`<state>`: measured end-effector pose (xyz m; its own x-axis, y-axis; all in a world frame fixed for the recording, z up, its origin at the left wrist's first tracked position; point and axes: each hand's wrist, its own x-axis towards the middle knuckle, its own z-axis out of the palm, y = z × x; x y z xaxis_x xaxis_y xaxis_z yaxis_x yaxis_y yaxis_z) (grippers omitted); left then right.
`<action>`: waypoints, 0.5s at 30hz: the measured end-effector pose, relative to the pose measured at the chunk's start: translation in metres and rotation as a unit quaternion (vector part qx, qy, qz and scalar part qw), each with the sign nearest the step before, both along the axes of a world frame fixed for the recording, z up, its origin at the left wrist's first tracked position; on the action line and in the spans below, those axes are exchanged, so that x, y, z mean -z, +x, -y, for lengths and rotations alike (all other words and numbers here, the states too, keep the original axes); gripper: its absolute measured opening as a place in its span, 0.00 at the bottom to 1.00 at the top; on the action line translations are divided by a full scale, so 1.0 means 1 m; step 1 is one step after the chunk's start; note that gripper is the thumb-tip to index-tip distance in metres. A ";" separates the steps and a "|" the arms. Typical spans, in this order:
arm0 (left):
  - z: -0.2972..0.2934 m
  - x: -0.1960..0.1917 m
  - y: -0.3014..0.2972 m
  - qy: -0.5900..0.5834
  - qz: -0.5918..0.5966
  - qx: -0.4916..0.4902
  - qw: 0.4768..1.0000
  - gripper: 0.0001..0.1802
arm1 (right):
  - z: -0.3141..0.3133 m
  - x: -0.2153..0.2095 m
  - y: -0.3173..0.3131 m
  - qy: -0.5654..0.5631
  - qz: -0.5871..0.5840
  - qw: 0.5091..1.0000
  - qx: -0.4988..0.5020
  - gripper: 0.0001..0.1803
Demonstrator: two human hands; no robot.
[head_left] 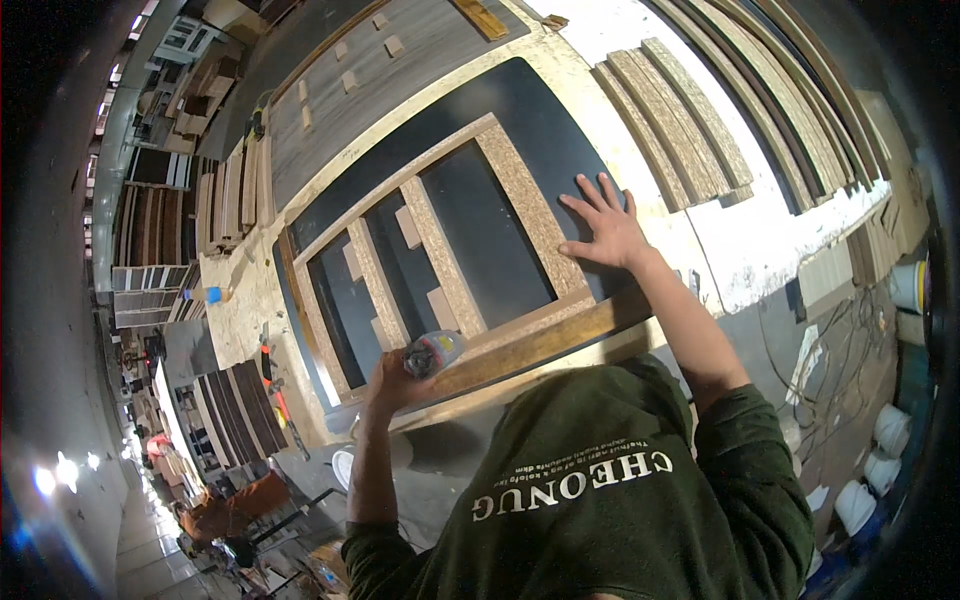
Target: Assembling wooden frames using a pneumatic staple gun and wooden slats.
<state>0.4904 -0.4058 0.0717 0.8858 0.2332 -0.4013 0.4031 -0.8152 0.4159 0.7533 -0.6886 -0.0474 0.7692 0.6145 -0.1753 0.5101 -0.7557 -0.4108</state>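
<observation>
A frame of chipboard strips (440, 250) was laid on a panel (540, 120) at frame centre. The right hand (608, 232) was pressed flat on its right strip; a bottle (432, 352) was held by the left hand (392, 380) at its lower edge. Stacked strips (680, 130) lay upper right.

A workshop bench seen from above. Low in the frame's centre, the left hand (392, 380) grips a small clear bottle (433, 352) wrapped in a label of red, yellow and white, held just over the near edge of the dark panel. At the left edge, about mid-height, a small bottle with a blue cap (207, 294) stands on the chipboard benchtop. Down the right side, toward the lower corner, several white tubs (868, 470) sit on the floor, too small to show any labels.
</observation>
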 end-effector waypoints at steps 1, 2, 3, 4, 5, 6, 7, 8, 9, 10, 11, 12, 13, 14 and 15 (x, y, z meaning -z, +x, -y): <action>0.000 0.000 0.000 0.000 -0.001 -0.003 1.000 0.24 | 0.000 0.000 -0.001 0.000 -0.001 1.000 -0.003 0.47; -0.001 -0.001 0.000 -0.016 0.003 -0.011 1.000 0.25 | 0.000 0.001 -0.001 -0.002 0.006 1.000 -0.001 0.46; -0.001 -0.001 0.000 -0.031 0.007 -0.019 0.999 0.27 | 0.000 0.000 -0.001 -0.004 0.012 1.000 0.001 0.46; -0.004 0.003 -0.003 -0.031 0.006 -0.020 0.999 0.27 | -0.001 -0.001 -0.001 -0.004 0.011 1.000 -0.001 0.46; -0.009 0.009 -0.007 -0.048 -0.009 -0.036 0.998 0.27 | -0.002 -0.003 -0.002 0.000 0.013 1.000 -0.003 0.46; -0.012 0.012 -0.010 -0.064 -0.024 -0.052 0.996 0.28 | -0.004 -0.004 -0.002 0.004 0.015 1.000 -0.004 0.45; -0.008 0.008 -0.007 -0.065 -0.025 -0.052 0.996 0.28 | -0.004 -0.005 -0.002 0.003 0.015 1.000 -0.004 0.45; -0.002 0.002 0.000 -0.065 -0.034 -0.066 0.995 0.28 | -0.002 -0.003 -0.002 -0.004 0.010 1.000 -0.001 0.45; 0.001 0.000 0.006 -0.065 -0.042 -0.081 0.994 0.28 | -0.001 0.000 -0.001 -0.011 0.006 1.000 0.002 0.45; 0.001 -0.001 0.006 -0.063 -0.042 -0.081 0.994 0.28 | -0.001 -0.001 -0.001 -0.010 0.007 1.000 0.002 0.45; 0.001 -0.002 0.006 -0.048 -0.044 -0.067 0.996 0.28 | 0.000 0.000 -0.001 -0.010 0.008 1.000 0.000 0.46; 0.000 -0.002 0.006 -0.034 -0.047 -0.053 0.997 0.29 | 0.000 0.000 0.000 -0.010 0.009 1.000 -0.002 0.46; -0.004 0.003 0.001 -0.032 -0.046 -0.052 0.997 0.29 | 0.000 -0.001 0.000 -0.009 0.010 1.000 -0.001 0.46; -0.010 0.012 -0.008 -0.006 -0.039 -0.035 0.999 0.29 | -0.002 -0.002 -0.001 -0.005 0.005 1.000 -0.004 0.46; -0.015 0.020 -0.014 0.021 -0.031 -0.018 0.999 0.29 | -0.003 -0.003 -0.001 -0.001 0.000 1.000 -0.008 0.46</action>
<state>0.4760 -0.3906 0.0515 0.8502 0.2818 -0.4447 0.4563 -0.8157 0.3555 0.7523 -0.6851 -0.0441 0.7591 0.6265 -0.1769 0.5222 -0.7482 -0.4092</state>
